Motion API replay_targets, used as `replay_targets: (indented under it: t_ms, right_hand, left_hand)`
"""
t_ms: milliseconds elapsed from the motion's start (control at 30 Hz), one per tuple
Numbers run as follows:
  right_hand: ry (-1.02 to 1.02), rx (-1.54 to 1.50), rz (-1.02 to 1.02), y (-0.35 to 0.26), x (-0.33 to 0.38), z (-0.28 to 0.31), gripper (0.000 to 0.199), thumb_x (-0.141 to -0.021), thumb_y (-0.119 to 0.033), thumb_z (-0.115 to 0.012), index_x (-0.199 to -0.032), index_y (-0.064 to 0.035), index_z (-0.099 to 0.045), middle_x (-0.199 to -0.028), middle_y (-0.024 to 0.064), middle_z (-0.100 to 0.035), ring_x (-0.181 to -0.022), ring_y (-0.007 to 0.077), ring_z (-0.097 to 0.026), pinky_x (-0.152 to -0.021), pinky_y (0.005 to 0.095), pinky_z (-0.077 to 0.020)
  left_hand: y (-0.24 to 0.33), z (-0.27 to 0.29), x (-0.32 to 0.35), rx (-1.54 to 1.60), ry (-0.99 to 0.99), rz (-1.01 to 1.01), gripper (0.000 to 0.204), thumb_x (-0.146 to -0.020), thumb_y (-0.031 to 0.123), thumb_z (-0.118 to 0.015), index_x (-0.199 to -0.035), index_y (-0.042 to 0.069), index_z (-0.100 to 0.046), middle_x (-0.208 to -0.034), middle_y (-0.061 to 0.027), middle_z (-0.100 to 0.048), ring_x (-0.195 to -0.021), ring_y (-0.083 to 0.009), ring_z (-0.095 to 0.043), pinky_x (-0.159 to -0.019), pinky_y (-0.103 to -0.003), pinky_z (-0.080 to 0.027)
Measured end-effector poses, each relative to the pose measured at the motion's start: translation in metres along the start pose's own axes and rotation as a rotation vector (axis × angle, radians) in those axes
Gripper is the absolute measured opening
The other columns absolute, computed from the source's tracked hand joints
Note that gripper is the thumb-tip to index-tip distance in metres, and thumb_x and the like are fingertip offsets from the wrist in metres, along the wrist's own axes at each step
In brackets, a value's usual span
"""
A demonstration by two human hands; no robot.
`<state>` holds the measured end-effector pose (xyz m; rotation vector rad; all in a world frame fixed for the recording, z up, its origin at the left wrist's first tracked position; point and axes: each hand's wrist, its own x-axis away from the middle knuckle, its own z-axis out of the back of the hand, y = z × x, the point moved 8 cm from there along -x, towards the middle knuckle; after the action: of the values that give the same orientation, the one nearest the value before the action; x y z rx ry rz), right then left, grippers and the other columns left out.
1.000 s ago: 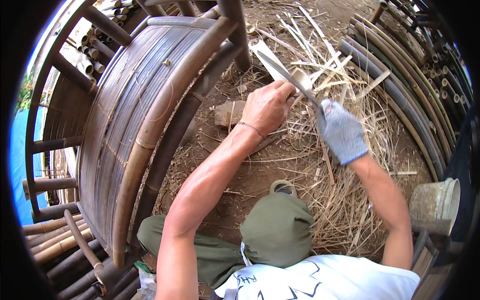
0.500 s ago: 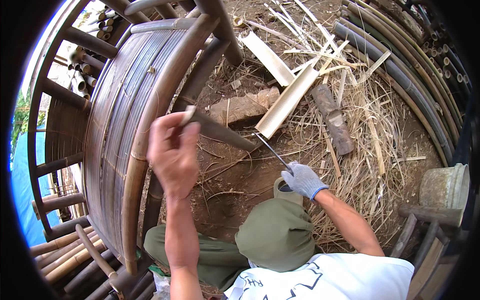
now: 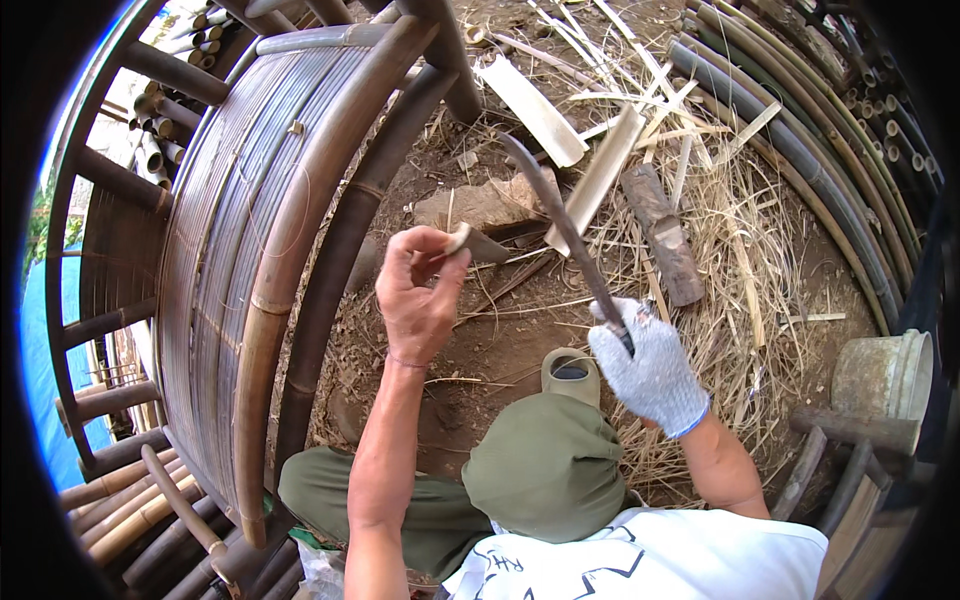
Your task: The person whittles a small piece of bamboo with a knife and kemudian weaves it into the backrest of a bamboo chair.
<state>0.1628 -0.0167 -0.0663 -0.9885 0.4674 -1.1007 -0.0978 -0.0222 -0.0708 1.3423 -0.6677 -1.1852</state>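
Over the dirt floor (image 3: 492, 352), our left hand (image 3: 418, 300) pinches a scrap (image 3: 457, 238), perhaps bamboo, now nearer the knife (image 3: 557, 210) our right hand (image 3: 648, 368) clasps, so work seems readied.

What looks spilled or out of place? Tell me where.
Pale strands lie tangled and strewn over the dirt ground at right, looking like untidied scraps. Also slightly odd: the right hand, holding a curved blade, wears a glove, while the left hand is bare.
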Motion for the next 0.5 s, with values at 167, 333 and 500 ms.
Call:
replay_targets:
  t_ms: [167, 333, 500]
  right_hand:
    - [0.077, 0.044, 0.304, -0.047, -0.005, -0.012, 0.038, -0.096, -0.029, -0.064, -0.116, 0.0024, -0.063, -0.087, 0.0212, -0.068, -0.076, 0.0374, -0.07, -0.069, 0.0441, -0.0565]
    - [0.01, 0.133, 0.31, -0.057, -0.012, -0.022, 0.033, -0.095, -0.029, -0.064, -0.112, -0.0005, -0.063, -0.087, 0.0194, -0.068, -0.075, 0.0375, -0.069, -0.064, 0.0441, -0.0564]
    - [0.0, 0.138, 0.303, -0.055, -0.011, -0.023, 0.029, -0.096, -0.028, -0.064, -0.109, -0.0022, -0.062, -0.084, 0.0182, -0.067, -0.071, 0.0369, -0.068, -0.061, 0.0445, -0.0556]
  left_hand:
    - [0.007, -0.018, 0.006, 0.017, -0.094, -0.115, 0.032, -0.087, -0.013, -0.068, -0.113, 0.002, -0.057, -0.106, -0.0044, -0.057, -0.102, -0.0142, -0.065, -0.089, -0.027, -0.058]
    - [0.015, -0.018, 0.008, -0.016, -0.088, -0.141, 0.025, -0.084, -0.012, -0.07, -0.105, -0.002, -0.061, -0.1, -0.0087, -0.061, -0.095, -0.0173, -0.068, -0.086, -0.03, -0.062]
    - [0.014, -0.025, 0.01, -0.06, -0.135, -0.143, 0.026, -0.087, -0.015, -0.063, -0.109, -0.001, -0.059, -0.102, -0.0051, -0.055, -0.097, -0.0133, -0.064, -0.09, -0.029, -0.06]
